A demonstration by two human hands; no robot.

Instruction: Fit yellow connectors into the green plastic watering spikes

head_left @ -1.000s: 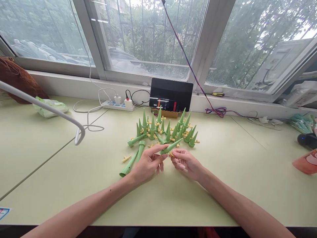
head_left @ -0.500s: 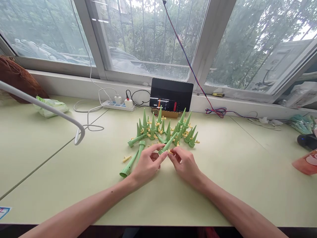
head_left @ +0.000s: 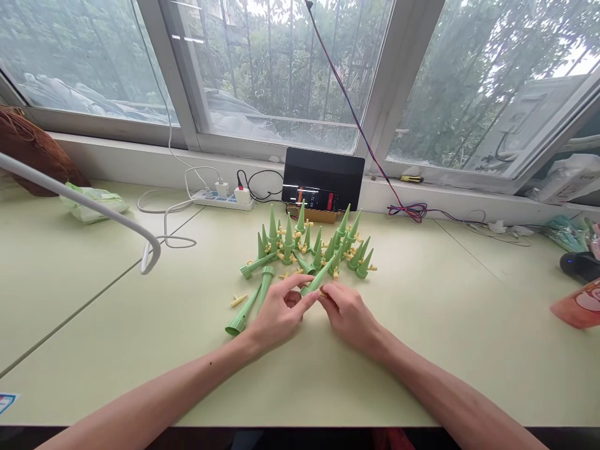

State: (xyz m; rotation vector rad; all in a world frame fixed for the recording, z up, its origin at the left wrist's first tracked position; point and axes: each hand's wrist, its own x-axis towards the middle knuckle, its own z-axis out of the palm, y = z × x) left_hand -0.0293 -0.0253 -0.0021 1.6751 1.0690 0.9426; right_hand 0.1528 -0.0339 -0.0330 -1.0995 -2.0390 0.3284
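Observation:
My left hand (head_left: 277,312) pinches the wide end of a green cone-shaped spike (head_left: 319,279) just above the pale green table (head_left: 140,325). My right hand (head_left: 347,311) is closed on a small yellow piece (head_left: 323,292) held against the spike's base. Behind both hands stands a cluster of several upright green spikes (head_left: 309,244) with small yellow pieces among them. Two more spikes (head_left: 253,300) lie flat to the left of my left hand, with a loose yellow piece (head_left: 238,300) beside them.
A phone leans on a black stand (head_left: 323,181) behind the cluster. A power strip (head_left: 225,199) with white cables sits at the back left, a white curved tube (head_left: 94,209) reaches in from the left. A black mouse (head_left: 579,265) and an orange packet (head_left: 579,306) are at the right edge.
The held spike has tilted more upright and drawn closer in. My right hand has shifted left and closed in against the spike's base.

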